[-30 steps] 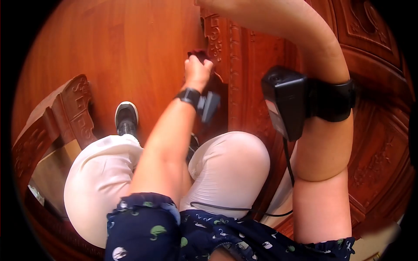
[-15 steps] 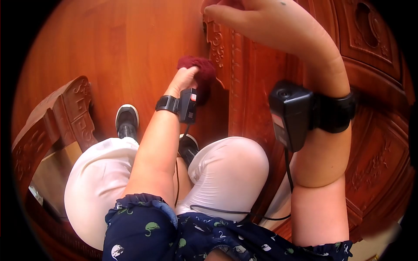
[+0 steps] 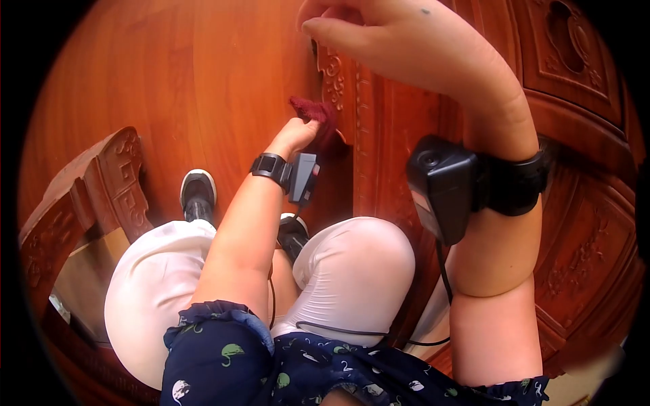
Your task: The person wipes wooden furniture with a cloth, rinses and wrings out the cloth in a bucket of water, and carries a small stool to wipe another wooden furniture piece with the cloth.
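My left hand [image 3: 296,134] is closed on a dark red cloth [image 3: 328,126], low beside the carved edge [image 3: 333,81] of the wooden furniture. The cloth bunches up above the fingers and hangs down to their right. Higher up, at the top edge of the view, my right hand [image 3: 338,26] is bent inward over the furniture's corner. Its fingers curl loosely, with a gap between them and the thumb, and nothing shows in it; part of this hand is cut off by the frame.
Reddish wooden floor [image 3: 223,74] lies at the upper left. A carved wooden chair part [image 3: 118,172] stands at the left. Carved panels [image 3: 582,237] run down the right. Black devices [image 3: 443,183] are strapped to both forearms, with a cable [image 3: 352,331] across my lap.
My left hand first moved left with more of the cloth showing, then slightly down and right. My right hand has come further into view at the top.
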Demonstrator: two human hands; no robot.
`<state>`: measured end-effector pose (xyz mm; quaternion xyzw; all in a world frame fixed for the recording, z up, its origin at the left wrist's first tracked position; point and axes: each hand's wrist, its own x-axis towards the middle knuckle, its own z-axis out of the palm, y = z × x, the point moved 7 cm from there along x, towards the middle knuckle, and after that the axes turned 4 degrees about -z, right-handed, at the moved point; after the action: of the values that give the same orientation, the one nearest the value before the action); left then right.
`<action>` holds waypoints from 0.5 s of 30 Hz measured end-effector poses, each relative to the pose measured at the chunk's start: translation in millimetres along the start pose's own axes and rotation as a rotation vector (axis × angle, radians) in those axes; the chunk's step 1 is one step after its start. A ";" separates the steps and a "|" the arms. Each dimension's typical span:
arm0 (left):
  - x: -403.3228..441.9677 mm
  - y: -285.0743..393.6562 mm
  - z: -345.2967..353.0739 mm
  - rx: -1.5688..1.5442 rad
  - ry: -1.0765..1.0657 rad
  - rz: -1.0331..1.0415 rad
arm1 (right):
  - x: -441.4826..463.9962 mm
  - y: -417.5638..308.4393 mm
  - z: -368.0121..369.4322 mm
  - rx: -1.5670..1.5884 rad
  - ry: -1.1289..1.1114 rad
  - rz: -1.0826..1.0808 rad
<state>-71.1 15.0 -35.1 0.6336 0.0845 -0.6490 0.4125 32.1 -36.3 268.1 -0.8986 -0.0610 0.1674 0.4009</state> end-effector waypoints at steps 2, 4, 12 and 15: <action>0.0 2.1 -0.4 -0.044 -0.061 0.029 | 6.5 6.3 4.7 -0.064 0.009 0.105; 26.4 -17.7 -3.2 -0.097 -0.122 0.055 | 8.0 18.1 8.4 -0.128 0.008 0.210; 17.1 -19.4 8.7 -0.730 -0.594 0.325 | 4.6 4.4 1.5 -0.089 0.004 -0.039; 16.2 -20.5 6.9 -0.821 -0.555 0.383 | 1.6 1.5 5.3 -0.224 0.074 -0.087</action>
<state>-87.2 17.0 -56.7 0.2283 0.1020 -0.6189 0.7446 31.7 -33.2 263.3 -0.9398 -0.1032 0.1086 0.3070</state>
